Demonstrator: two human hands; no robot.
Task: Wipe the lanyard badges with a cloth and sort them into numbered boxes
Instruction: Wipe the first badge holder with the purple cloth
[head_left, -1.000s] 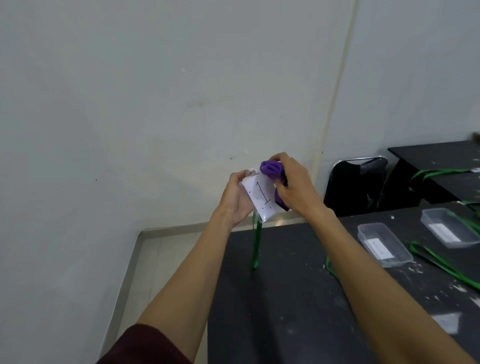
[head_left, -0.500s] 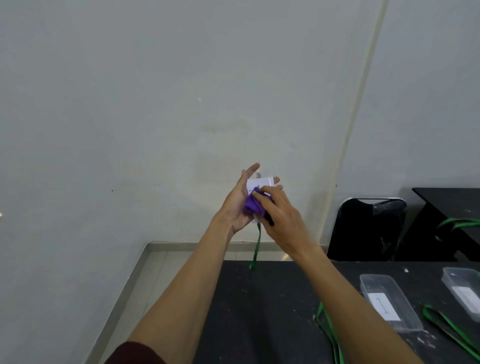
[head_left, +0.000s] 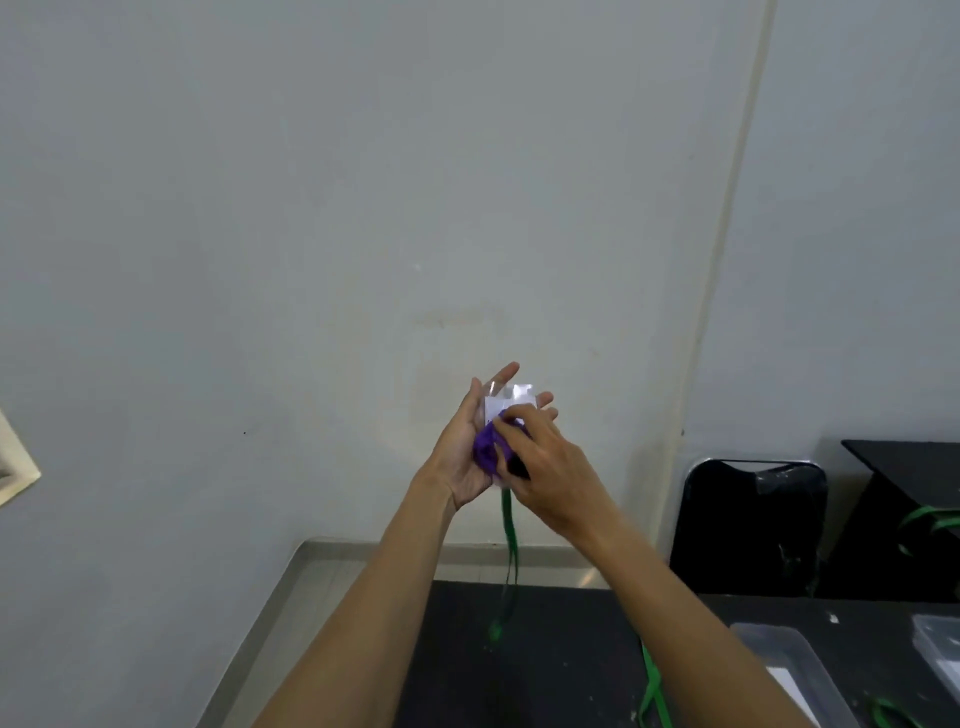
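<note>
**Both hands raised, meeting just below mid-frame**

The left forearm (head_left: 374, 613) comes in from 7 o'clock and climbs toward 1 o'clock, bare to the wrist; the left hand (head_left: 460, 452) is held palm-up and flat, its fingers (head_left: 506, 370) straight and pointing to about 1 o'clock, a badge (head_left: 511, 397) lying across the palm; the right forearm (head_left: 675, 613) enters from 5 o'clock and rises toward 11 o'clock, also bare; the right hand (head_left: 550, 462) sits at 4 o'clock of the left palm, back toward the camera, knuckles bent, fingers curled round a purple cloth (head_left: 485, 447) and pressing it onto the badge; the two hands touch through the cloth.
</note>
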